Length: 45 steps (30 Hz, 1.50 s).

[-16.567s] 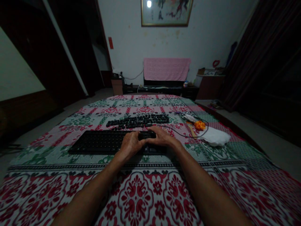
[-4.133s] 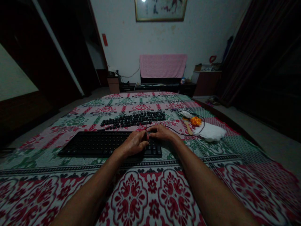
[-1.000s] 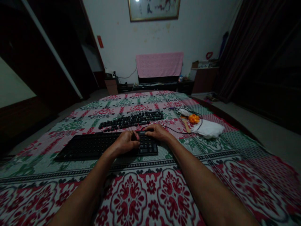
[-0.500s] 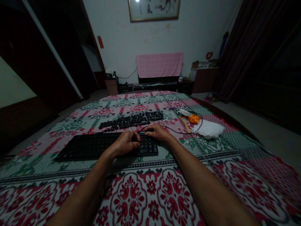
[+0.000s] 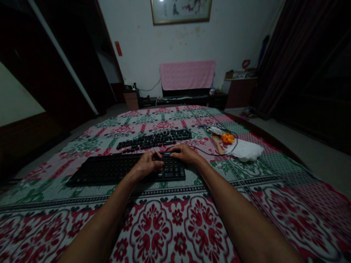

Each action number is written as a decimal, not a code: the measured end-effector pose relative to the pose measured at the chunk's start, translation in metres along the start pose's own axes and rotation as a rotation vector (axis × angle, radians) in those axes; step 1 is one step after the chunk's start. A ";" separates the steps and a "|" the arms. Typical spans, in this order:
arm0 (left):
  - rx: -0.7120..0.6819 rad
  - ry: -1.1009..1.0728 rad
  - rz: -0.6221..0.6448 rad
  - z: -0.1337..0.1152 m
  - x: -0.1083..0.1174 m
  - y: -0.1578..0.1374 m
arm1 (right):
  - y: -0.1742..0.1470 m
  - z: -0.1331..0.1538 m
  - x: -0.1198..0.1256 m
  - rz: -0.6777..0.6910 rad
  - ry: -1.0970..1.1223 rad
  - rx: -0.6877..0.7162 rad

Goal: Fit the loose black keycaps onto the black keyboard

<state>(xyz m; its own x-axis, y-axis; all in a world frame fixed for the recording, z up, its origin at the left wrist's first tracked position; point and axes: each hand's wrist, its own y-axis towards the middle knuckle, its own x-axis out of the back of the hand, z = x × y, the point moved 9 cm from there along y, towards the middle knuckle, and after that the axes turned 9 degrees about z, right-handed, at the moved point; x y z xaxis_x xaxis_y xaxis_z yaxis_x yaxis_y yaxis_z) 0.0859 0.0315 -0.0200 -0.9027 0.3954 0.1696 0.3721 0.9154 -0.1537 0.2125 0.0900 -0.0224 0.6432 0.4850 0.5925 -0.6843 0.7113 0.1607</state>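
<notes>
A black keyboard (image 5: 105,170) lies on the patterned cloth; most of its keycaps are off, while the number pad at its right end still has several. My left hand (image 5: 148,165) is closed over the keyboard beside the number pad. Between its fingers is a small dark tool with thin wires, which looks like a keycap puller (image 5: 157,156). My right hand (image 5: 185,153) grips the keyboard's top right corner, thumb on the near side and fingers along the back edge. Just behind the keyboard, loose black keycaps (image 5: 156,140) lie in rough rows.
To the right are a wooden-handled brush (image 5: 218,146), an orange bundle (image 5: 227,138), a white cloth or bag (image 5: 245,150) and a dark cable (image 5: 204,152). The table's cloth (image 5: 178,223) is red, green and white. A pink cloth (image 5: 188,75) covers something by the wall.
My left hand has turned slightly, so the dark tool between its fingers shows more. My right hand stays on the keyboard corner. The whole view has shifted a little.
</notes>
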 end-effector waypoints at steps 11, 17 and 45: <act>-0.103 0.299 -0.070 -0.014 0.014 0.000 | 0.000 -0.003 -0.001 -0.004 0.026 -0.035; -0.056 0.197 -0.075 -0.021 0.017 -0.009 | -0.001 -0.002 0.000 -0.009 0.041 -0.054; -0.199 0.666 0.093 -0.030 -0.024 -0.001 | -0.002 -0.003 -0.001 -0.008 0.087 -0.052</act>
<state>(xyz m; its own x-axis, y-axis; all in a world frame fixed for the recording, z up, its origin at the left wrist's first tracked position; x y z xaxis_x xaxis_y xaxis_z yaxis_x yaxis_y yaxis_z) 0.1138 0.0238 0.0056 -0.5647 0.3766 0.7343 0.5314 0.8467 -0.0257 0.2144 0.0892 -0.0256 0.6780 0.5198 0.5198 -0.6613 0.7400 0.1226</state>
